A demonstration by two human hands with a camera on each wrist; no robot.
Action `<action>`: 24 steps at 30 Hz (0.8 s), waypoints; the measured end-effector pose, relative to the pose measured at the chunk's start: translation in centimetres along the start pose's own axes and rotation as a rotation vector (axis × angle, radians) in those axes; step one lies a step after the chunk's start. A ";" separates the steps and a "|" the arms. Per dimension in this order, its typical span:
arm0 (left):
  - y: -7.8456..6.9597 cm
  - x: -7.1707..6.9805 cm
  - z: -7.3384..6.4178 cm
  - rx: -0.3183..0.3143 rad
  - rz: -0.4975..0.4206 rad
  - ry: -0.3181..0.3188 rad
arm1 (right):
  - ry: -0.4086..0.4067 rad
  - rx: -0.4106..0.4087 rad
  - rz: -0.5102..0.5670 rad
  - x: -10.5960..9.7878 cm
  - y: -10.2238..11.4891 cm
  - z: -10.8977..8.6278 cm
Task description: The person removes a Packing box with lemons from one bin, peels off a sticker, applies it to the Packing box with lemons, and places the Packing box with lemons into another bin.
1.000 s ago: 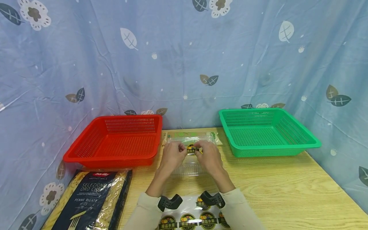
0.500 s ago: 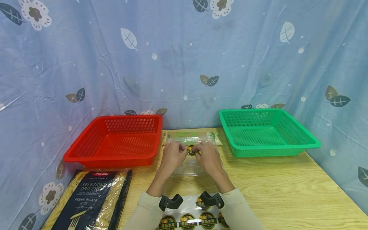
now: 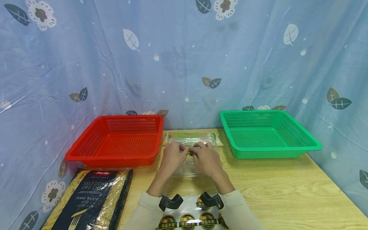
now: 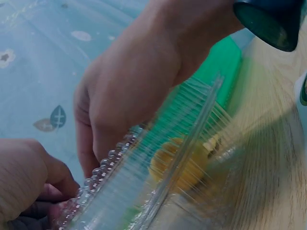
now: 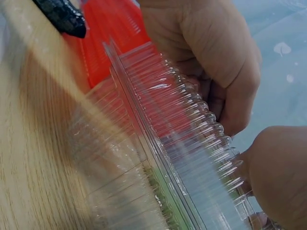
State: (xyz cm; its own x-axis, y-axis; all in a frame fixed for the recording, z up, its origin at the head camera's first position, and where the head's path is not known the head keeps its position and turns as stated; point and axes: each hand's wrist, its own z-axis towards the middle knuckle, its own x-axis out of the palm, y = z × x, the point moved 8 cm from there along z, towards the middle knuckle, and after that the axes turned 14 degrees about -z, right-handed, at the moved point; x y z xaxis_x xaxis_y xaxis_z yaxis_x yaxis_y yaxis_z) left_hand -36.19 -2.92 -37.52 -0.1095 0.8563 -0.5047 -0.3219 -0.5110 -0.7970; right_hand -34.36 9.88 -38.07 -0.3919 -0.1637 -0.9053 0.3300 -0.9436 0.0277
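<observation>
A clear plastic clamshell box (image 3: 188, 171) stands on the table between the two hands. On its lid lies a round dark sticker (image 3: 190, 152) with yellow print, partly covered by fingers. My left hand (image 3: 174, 156), fingers curled, pinches the left edge of this sticker. From the right, the fingers of my right hand (image 3: 207, 159) reach over the sticker and press on it. Through the box wall a round yellow thing (image 4: 177, 163) shows in the left wrist view. Both wrist views leave the fingertips mostly hidden.
A sheet of round stickers (image 3: 188, 220) lies between the forearms. Left stands a red basket (image 3: 115, 158), with a bag of penne pasta (image 3: 92, 198) in front. A green basket (image 3: 276, 149) stands right. Behind the box lies a flat printed packet (image 3: 218, 140).
The right hand's fingers have moved left across the sticker and cover more of it. My left hand has stayed in place. The head view has shifted slightly.
</observation>
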 end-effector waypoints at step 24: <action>0.2 -6.6 -3.2 -0.280 0.117 0.057 | -0.398 0.223 0.687 -7.5 -6.7 -2.1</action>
State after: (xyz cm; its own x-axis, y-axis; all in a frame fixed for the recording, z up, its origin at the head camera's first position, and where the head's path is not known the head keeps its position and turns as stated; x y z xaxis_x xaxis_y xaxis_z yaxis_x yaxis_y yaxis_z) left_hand -32.48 -8.90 -35.41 -0.0748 0.7890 -0.6099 -0.0375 -0.6134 -0.7889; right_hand -31.86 18.05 -32.31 -0.4540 -0.7754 -0.4389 0.4450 -0.6241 0.6422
